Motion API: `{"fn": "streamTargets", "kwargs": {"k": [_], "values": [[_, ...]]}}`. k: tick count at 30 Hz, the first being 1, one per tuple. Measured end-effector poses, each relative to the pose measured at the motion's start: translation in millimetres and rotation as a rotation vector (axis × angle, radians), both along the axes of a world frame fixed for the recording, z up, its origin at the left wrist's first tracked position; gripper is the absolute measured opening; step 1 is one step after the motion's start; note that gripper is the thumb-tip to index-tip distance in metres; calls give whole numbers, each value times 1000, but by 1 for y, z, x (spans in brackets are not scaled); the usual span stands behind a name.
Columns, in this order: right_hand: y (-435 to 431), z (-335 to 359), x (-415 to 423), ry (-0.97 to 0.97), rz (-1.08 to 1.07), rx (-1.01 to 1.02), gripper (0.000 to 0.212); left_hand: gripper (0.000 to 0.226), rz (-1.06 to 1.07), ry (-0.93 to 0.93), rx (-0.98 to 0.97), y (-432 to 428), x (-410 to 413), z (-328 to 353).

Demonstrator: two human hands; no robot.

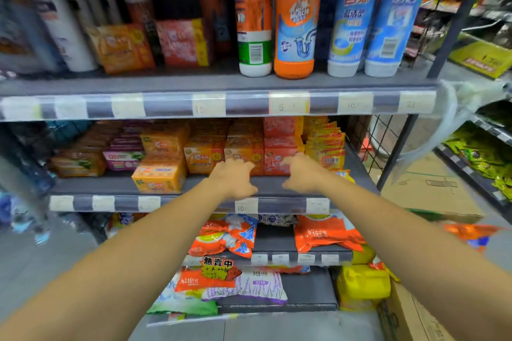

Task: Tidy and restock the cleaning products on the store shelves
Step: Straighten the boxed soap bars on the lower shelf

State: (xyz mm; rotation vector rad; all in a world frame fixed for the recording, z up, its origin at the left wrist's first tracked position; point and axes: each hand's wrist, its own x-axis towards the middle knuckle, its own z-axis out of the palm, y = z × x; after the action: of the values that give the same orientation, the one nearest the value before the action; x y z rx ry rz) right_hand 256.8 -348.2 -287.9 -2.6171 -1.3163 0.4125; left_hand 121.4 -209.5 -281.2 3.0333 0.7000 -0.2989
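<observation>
Stacked soap packs fill the middle shelf (194, 184). My left hand (235, 178) reaches to the front of an orange soap pack (243, 151), bent fingertips against its lower face and thumb hanging free below. Just to the right, my right hand (302, 171) touches a pink soap pack (279, 147) the same way, thumb apart from it. Neither hand grips anything. Another orange soap pack (159, 177) sits further forward on the left, out of line with the row. Yellow sachets (324, 144) are stacked at the shelf's right end.
The top shelf holds a white bottle (253, 22), an orange drain cleaner bottle (297, 22) and two blue bottles (357, 8). Detergent powder bags (324, 232) lie on the lower shelves. A cardboard box (415, 313) stands at the bottom right beside a yellow bag (363, 282).
</observation>
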Motion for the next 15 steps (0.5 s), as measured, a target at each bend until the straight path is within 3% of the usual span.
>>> {"fn": "streamTargets", "kwargs": {"k": [3,5,15], "values": [[-14,29,-34,37,102,-82,52,62,39,75,-120,-19,-31,24],[-22,51,-55,29,190,-174,52,71,49,131,-188,-29,-54,43],[-39,150,-124,26,445,-277,60,63,24,260,-228,-46,-148,155]]}}
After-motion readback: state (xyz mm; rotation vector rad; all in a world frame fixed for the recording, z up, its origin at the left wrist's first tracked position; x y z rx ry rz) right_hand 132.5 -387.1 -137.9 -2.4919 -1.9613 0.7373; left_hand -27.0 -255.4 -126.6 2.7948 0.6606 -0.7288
